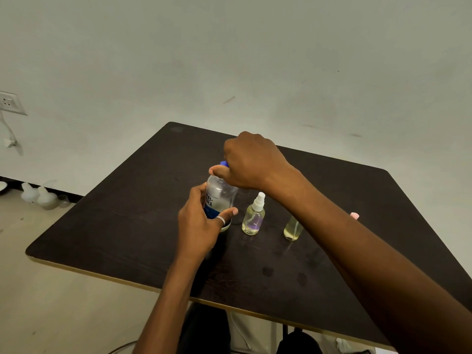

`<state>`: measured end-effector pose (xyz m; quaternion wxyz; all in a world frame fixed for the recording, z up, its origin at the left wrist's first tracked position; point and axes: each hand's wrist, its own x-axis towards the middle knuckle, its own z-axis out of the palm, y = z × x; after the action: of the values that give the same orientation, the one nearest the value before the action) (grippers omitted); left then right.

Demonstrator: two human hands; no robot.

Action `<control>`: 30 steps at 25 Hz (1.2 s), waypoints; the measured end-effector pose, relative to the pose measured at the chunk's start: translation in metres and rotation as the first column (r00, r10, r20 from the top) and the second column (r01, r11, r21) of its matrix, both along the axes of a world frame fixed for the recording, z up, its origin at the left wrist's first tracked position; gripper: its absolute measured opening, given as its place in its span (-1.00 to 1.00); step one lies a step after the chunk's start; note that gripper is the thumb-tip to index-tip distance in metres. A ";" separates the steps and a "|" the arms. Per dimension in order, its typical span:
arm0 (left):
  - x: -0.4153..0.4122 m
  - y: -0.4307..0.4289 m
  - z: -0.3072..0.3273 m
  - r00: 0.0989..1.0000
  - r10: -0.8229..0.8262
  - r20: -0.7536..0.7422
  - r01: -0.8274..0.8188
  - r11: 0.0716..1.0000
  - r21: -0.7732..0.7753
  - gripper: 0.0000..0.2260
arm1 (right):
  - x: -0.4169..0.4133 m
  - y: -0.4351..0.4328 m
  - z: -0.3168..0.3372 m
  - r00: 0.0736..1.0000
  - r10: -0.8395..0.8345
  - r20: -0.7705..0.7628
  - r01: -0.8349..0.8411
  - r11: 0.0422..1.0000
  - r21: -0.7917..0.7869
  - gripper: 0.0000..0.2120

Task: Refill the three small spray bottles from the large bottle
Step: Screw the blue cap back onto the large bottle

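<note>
Two hands meet on the large bottle (pixel 219 200), which stands upright near the middle of the counter (pixel 122 226). Our left hand (pixel 201 226) curls round its lower half from the 9 o'clock side, and a ring (pixel 221 220) shows on one finger. Our right hand (pixel 251 162) comes down from above and closes round the blue cap (pixel 224 163), of which only a sliver shows. On the clear wall of the bottle we read dark letters, "e." over "nu", above a blue band. The left fingers hide the rest of the label.

Just at the bottle's 3 o'clock stands a small spray bottle (pixel 253 218) with a white spray head on, holding pale yellowish liquid low down, with a faint purple tint inside. Farther along at 3 o'clock is a second small bottle (pixel 292 231) with pale liquid; our right forearm covers its top. Beyond the forearm, still toward 3 o'clock, a small pink object (pixel 354 215) peeks out, and we cannot tell what it is.

From the large bottle a wide stretch of dark wood-grain surface runs toward 9 o'clock and 7 o'clock, to a rounded corner and a pale edge strip. Toward 12 o'clock a shorter stretch reaches the far edge, close to the wall (pixel 255 60).

That wall is plain, pale and lightly scuffed. At 10 o'clock it carries a socket (pixel 9 102) with a cable (pixel 10 134) hanging from it. On the pale floor (pixel 51 302) at 9 o'clock sit some whitish rounded objects (pixel 38 198) by the skirting.
</note>
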<state>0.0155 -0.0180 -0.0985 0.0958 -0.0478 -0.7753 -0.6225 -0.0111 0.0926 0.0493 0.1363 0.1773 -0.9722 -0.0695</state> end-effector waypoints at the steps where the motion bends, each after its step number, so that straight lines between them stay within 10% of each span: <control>1: 0.000 0.000 0.000 1.000 -0.001 -0.002 0.001 1.000 0.001 -0.37 | 0.000 -0.001 -0.001 1.000 -0.008 -0.016 0.008 1.000 -0.001 -0.61; 30: 0.001 0.000 -0.001 0.998 0.008 -0.067 -0.010 1.000 -0.029 -0.42 | 0.012 -0.028 -0.019 0.939 -0.311 -0.148 0.299 0.949 -0.096 -0.60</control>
<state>0.0168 -0.0179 -0.0999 0.1238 -0.0667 -0.7809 -0.6086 0.0010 0.0647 0.0306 0.2083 0.0131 -0.9756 -0.0687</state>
